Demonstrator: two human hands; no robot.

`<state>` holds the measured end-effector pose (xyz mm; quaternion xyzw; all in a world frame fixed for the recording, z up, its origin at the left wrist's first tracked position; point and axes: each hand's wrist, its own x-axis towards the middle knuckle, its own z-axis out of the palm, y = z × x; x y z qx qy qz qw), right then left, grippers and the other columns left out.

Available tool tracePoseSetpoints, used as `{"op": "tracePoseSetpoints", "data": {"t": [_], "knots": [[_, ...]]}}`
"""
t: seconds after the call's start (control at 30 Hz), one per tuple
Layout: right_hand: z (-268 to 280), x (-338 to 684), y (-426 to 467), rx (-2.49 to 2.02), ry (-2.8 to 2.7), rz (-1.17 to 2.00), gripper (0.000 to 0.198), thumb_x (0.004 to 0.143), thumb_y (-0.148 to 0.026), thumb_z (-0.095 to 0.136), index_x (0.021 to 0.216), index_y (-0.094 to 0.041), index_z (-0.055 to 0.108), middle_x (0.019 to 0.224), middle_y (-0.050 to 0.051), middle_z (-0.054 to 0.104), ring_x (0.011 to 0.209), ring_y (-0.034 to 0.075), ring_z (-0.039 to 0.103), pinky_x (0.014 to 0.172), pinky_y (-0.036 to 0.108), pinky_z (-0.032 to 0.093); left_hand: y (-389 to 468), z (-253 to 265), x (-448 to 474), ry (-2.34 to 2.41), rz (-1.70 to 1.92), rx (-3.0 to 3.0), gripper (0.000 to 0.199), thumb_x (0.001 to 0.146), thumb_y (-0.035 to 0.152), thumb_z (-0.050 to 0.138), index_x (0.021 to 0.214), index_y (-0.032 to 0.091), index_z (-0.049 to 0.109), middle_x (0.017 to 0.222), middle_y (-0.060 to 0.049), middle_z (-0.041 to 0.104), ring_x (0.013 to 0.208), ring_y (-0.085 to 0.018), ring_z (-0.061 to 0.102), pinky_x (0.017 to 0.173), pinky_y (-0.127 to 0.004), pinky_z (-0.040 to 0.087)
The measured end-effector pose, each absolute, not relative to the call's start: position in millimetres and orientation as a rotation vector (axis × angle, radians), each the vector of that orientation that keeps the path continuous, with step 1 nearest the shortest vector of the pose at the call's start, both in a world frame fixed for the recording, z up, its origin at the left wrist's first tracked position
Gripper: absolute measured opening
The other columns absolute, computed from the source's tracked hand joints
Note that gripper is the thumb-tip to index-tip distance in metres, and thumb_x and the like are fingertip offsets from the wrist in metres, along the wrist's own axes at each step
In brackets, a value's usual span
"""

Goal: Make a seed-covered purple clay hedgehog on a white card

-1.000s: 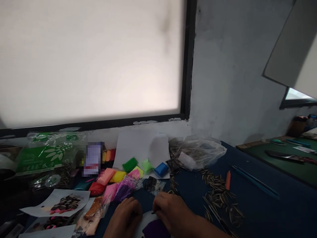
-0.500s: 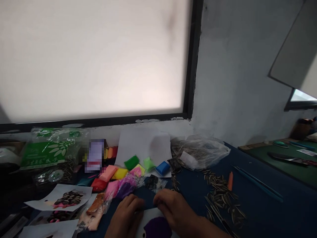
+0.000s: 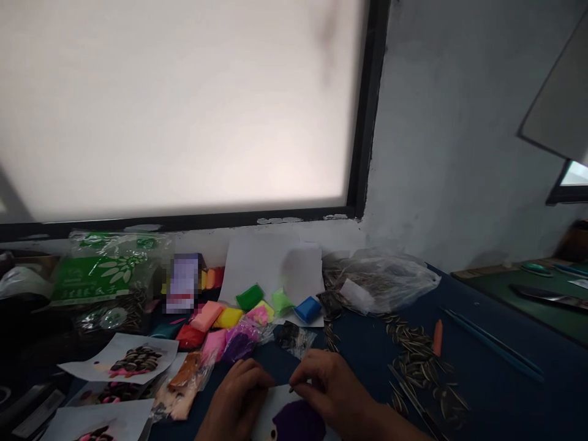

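Note:
At the bottom middle lies a white card (image 3: 274,399) bearing a flat purple clay shape (image 3: 301,421) with a small eye-like spot at its left. My left hand (image 3: 239,395) is curled along the card's left edge, fingers bent on it. My right hand (image 3: 328,386) is over the card's upper right, thumb and forefinger pinched on a small dark-tipped piece that looks like a sunflower seed (image 3: 291,389). Loose sunflower seeds (image 3: 416,349) are heaped to the right, with metal tweezers (image 3: 413,398) beside them.
Coloured clay packets (image 3: 229,317) lie beyond my hands. Photo sheets (image 3: 133,361) and a green-white bag (image 3: 101,275) are at left. A clear plastic bag (image 3: 390,282) sits at the back. An orange stick (image 3: 438,338), blue tweezers (image 3: 496,346) and a knife (image 3: 546,297) are at right.
The view has shifted slightly, so most things appear a little farther right. My right fingers have closed into a tighter pinch near the card's top edge. My left hand stays at the card.

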<state>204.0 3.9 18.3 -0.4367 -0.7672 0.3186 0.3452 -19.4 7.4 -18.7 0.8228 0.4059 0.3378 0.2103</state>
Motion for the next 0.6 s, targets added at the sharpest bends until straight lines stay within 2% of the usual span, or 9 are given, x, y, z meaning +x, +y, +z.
{"op": "tracePoseSetpoints", "data": {"t": [0.2, 0.37, 0.6], "knots": [[19.3, 199.3, -2.9, -1.202, -2.016, 0.917, 0.016, 0.076, -0.011, 0.065, 0.082, -0.018, 0.078, 0.07, 0.0, 0.069, 0.059, 0.012, 0.057, 0.055, 0.02, 0.037, 8.0, -22.0, -21.7, 1.123, 0.962, 2.285, 0.022, 0.094, 0.011, 0.046, 0.086, 0.021, 0.064, 0.086, -0.004, 0.066, 0.083, -0.02, 0.064, 0.072, -0.028, 0.051], [15.3, 195.7, -4.8, -1.131, -2.073, 0.825, 0.013, 0.075, -0.011, 0.064, 0.079, -0.019, 0.074, 0.081, 0.001, 0.064, 0.058, 0.011, 0.052, 0.054, 0.021, 0.035, 6.3, -21.6, -20.2, 1.128, 0.956, 2.293, 0.023, 0.092, 0.009, 0.045, 0.088, 0.021, 0.064, 0.088, -0.005, 0.065, 0.084, -0.021, 0.063, 0.073, -0.028, 0.051], [1.2, 194.2, -4.5, -0.956, -2.079, 0.682, 0.019, 0.076, -0.009, 0.058, 0.084, -0.018, 0.073, 0.076, 0.002, 0.064, 0.07, 0.016, 0.062, 0.063, 0.023, 0.041, 4.9, -19.9, -17.0, 1.105, 0.968, 2.432, 0.03, 0.097, 0.012, 0.04, 0.089, 0.02, 0.067, 0.084, -0.005, 0.063, 0.079, -0.021, 0.061, 0.072, -0.031, 0.047]]}}
